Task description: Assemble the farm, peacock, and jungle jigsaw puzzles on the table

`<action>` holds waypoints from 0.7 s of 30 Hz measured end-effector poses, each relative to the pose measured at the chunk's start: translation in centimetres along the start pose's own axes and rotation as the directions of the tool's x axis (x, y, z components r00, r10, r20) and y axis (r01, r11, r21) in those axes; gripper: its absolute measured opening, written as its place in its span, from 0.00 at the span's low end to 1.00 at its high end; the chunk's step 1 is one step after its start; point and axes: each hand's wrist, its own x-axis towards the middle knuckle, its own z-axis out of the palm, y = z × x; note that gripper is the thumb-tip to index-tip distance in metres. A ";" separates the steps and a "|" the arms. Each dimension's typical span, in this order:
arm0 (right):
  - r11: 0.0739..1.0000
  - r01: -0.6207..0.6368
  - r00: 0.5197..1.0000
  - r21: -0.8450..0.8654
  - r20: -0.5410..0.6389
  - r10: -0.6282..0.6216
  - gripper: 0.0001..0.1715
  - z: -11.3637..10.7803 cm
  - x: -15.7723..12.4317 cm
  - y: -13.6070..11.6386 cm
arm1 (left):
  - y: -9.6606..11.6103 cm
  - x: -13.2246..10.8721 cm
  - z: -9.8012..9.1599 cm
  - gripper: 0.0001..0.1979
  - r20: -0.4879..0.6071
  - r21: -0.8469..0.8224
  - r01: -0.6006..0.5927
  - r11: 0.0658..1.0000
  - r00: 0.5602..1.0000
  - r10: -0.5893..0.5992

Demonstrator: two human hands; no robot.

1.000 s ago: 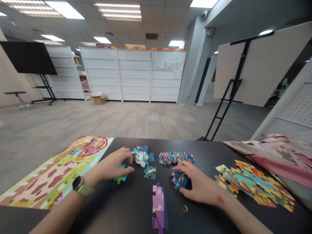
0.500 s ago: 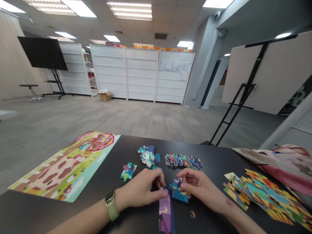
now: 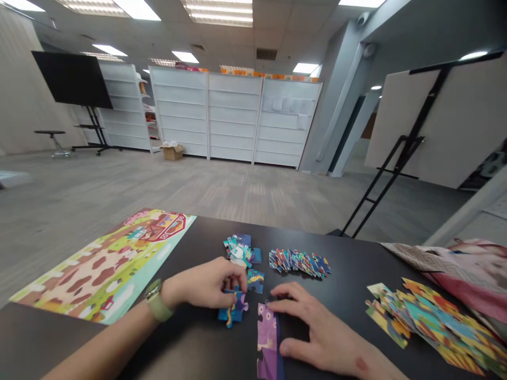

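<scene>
My left hand, a watch on its wrist, is closed on a blue jigsaw piece that rests on the black table. My right hand lies flat with fingers stretched out, touching the right side of a joined purple strip of pieces. A single blue and orange piece lies just beyond my left fingers. Behind it sit a teal pile of pieces and a fanned row of pieces.
A finished colourful puzzle picture lies at the table's left. A spread of orange and teal pieces sits at the right, with patterned cloth beyond. An easel board stands behind the table.
My left hand took the blue piece from my right hand and drew it left of the purple strip. My right hand has opened flat beside the strip. The camera tilted slightly.
</scene>
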 end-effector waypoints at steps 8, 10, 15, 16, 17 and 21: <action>0.989 -0.004 0.995 -0.148 -0.101 -0.011 0.06 -0.9 -0.8 1.1 | -0.7 -0.6 -0.8 0.11 0.019 0.349 0.022 0.937 0.999 -0.030; 0.986 -0.016 0.988 -0.168 -0.156 -0.010 0.08 -1.9 -1.1 2.6 | -1.0 -0.9 -1.6 0.12 0.014 0.370 0.068 0.926 0.997 -0.078; 0.938 -0.215 0.890 -0.273 -0.450 0.073 0.17 -4.4 -1.5 7.1 | -2.8 -1.9 -3.8 0.13 -0.023 0.390 0.155 0.908 0.987 -0.159; 0.915 -0.272 0.873 -0.297 -0.476 0.105 0.22 -4.7 -1.5 7.9 | -3.2 -2.1 -4.1 0.12 -0.036 0.384 0.149 0.911 0.989 -0.146; 0.892 -0.322 0.868 -0.317 -0.475 0.145 0.27 -4.8 -1.5 8.4 | -3.5 -2.2 -4.3 0.12 -0.047 0.379 0.138 0.915 0.990 -0.130; 0.866 -0.389 0.911 -0.315 -0.272 0.311 0.40 -4.1 -1.5 8.3 | -3.8 -1.9 -4.2 0.09 -0.118 0.390 0.109 0.914 0.991 -0.067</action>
